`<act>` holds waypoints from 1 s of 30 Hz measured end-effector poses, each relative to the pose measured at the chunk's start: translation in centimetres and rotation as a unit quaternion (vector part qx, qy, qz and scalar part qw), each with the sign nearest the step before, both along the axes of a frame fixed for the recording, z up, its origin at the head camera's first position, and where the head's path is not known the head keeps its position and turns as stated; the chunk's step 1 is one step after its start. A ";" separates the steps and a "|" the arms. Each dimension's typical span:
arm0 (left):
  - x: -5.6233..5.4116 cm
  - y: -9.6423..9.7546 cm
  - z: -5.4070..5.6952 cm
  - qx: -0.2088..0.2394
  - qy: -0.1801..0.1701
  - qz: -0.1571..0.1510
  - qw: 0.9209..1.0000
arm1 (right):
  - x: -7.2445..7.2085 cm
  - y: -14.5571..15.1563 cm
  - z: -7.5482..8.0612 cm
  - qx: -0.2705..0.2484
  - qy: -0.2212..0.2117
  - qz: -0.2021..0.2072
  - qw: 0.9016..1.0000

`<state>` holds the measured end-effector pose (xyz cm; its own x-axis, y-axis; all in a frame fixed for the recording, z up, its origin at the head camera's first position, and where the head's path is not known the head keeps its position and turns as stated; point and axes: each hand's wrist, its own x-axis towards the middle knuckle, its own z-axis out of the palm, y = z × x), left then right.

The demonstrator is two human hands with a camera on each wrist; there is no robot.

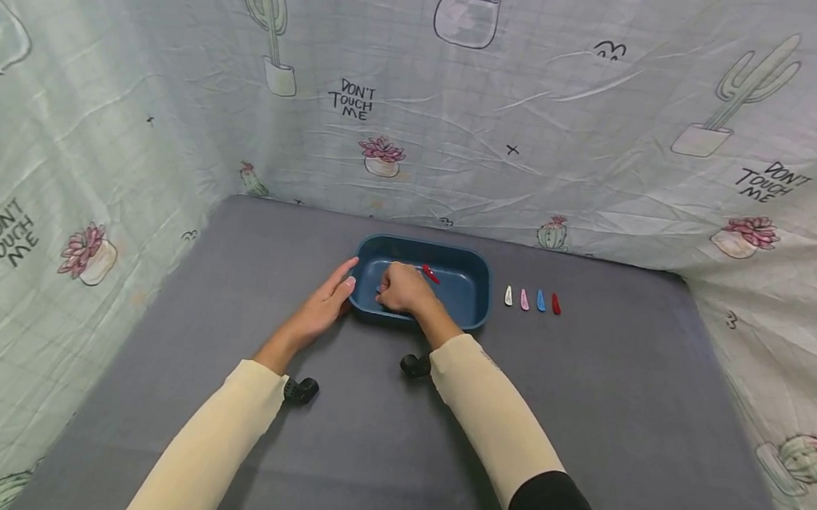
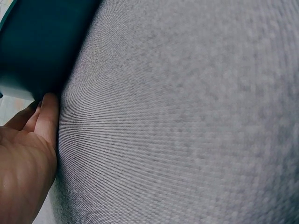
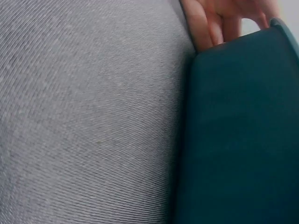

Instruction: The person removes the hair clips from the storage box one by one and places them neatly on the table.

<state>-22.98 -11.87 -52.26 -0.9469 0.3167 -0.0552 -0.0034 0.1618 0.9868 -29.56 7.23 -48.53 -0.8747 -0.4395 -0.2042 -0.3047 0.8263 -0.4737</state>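
Observation:
A blue rectangular tray (image 1: 471,322) stands on the grey cloth. My left hand (image 1: 321,308) is at its left end, fingers extended against the outer wall; in the left wrist view the fingers (image 2: 48,116) lie low by the tray's corner. My right hand (image 1: 406,288) reaches over the near rim into the tray's left half, back upward and fingers bent down. Its fingertips are mostly hidden, and I cannot tell whether they hold anything. Just beyond that hand, a red hair clip (image 1: 431,274) lies inside the tray.
Right of the tray a row of hair clips lies on the cloth: white (image 1: 508,296), pink (image 1: 524,299), blue (image 1: 541,301) and red (image 1: 556,303). A printed curtain (image 1: 461,131) hangs behind and at both sides. The tray's near wall (image 3: 243,130) fills much of the right wrist view.

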 end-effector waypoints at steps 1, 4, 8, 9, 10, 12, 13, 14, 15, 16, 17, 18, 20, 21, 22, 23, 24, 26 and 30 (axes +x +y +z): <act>0.0 0.1 0.0 -0.002 0.000 0.002 1.000 | 0.0 0.1 0.0 -0.001 -0.004 -0.001 1.000; 0.0 0.2 0.1 -0.012 -0.002 0.010 1.000 | -0.1 0.2 0.1 -0.007 -0.017 0.001 1.000; 0.1 0.3 0.0 -0.014 -0.007 0.015 1.000 | -0.1 0.6 0.0 -0.040 -0.035 0.004 0.999; 0.2 0.3 0.0 -0.012 -0.009 0.016 1.000 | -0.1 0.7 0.1 -0.052 -0.036 0.004 0.998; 0.2 0.3 0.0 -0.010 -0.011 0.016 1.000 | -0.1 0.8 0.1 -0.066 -0.038 0.003 0.997; 0.1 0.3 0.0 -0.003 -0.013 0.014 1.000 | -0.1 1.0 0.4 -0.100 -0.043 -0.002 0.994; 0.1 0.3 0.0 -0.001 -0.013 0.014 1.000 | -0.1 1.1 0.6 -0.116 -0.046 -0.004 0.992; 0.1 0.3 0.1 -0.001 -0.013 0.014 1.000 | -0.2 1.2 0.8 -0.131 -0.048 -0.005 0.990; 0.1 0.3 0.1 -0.003 -0.012 0.015 1.000 | -0.3 1.2 1.0 -0.145 -0.053 -0.006 0.988; 0.1 0.3 0.1 -0.002 -0.011 0.014 1.000 | -0.2 1.3 1.2 -0.156 -0.057 -0.009 0.986; 0.1 0.2 0.1 -0.004 -0.011 0.014 1.000 | -0.2 1.4 1.4 -0.165 -0.060 -0.012 0.984; 0.1 0.2 0.0 -0.007 -0.010 0.014 1.000 | -0.1 1.5 1.4 -0.174 -0.065 -0.014 0.982; 0.1 0.2 0.0 -0.013 -0.009 0.014 1.000 | -0.1 1.8 1.6 -0.187 -0.062 -0.014 0.980; 0.1 0.2 -0.1 -0.012 -0.009 0.014 1.000 | -0.1 2.0 1.7 -0.194 -0.059 -0.017 0.979; 0.1 0.3 -0.1 -0.012 -0.009 0.014 1.000 | -0.1 2.2 1.8 -0.202 -0.056 -0.021 0.978; 0.1 0.3 -0.1 -0.013 -0.009 0.015 1.000 | -0.1 2.5 1.9 -0.211 -0.053 -0.024 0.976; 0.0 0.4 -0.1 -0.014 -0.008 0.016 1.000 | -0.2 2.8 2.0 -0.220 -0.050 -0.027 0.974; 0.0 0.4 -0.1 -0.016 -0.007 0.020 1.000 | -0.3 3.3 2.5 -0.237 -0.049 -0.035 0.970; -0.1 0.3 -0.2 -0.034 -0.003 0.030 0.999 | -0.5 4.5 3.3 -0.280 -0.071 -0.058 0.956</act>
<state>-23.11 -11.53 -52.50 -0.9635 0.2555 -0.0801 -0.0204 0.2282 0.9734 -30.01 11.76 -45.25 -0.9053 -0.4163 -0.0848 -0.1268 0.4553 -0.8813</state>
